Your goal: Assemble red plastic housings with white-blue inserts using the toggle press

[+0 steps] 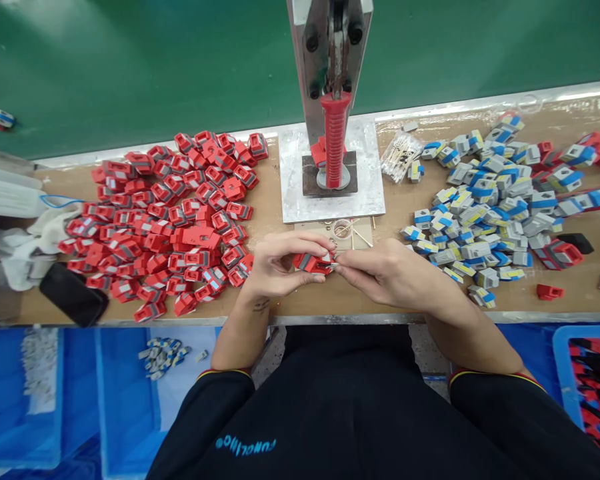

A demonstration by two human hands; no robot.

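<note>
- Red piece (310, 263): best kept steady as you work its right end; blocky, red with a grey band, held above the desk (300, 303), inside the middle of its front edge.
- Left hand (273, 263): your fingers curl partly closed, gripping the piece.
- Right hand (387, 272): your fingers pinch nearly together; what they grip, you cannot tell. Light pressure should suit.

My hands: two, left (277, 263) and right (390, 270). Red part (313, 263) in my left: one. Press (307, 73): one, with one red handle (335, 143). Swab bag (401, 156): one. Black phone-like slab (73, 293): one. Blue bins (561, 363): at least three. Red pieces (200, 237), grey-blue-yellow pieces (480, 200): dozens each, overlapping, no exact count.
</note>
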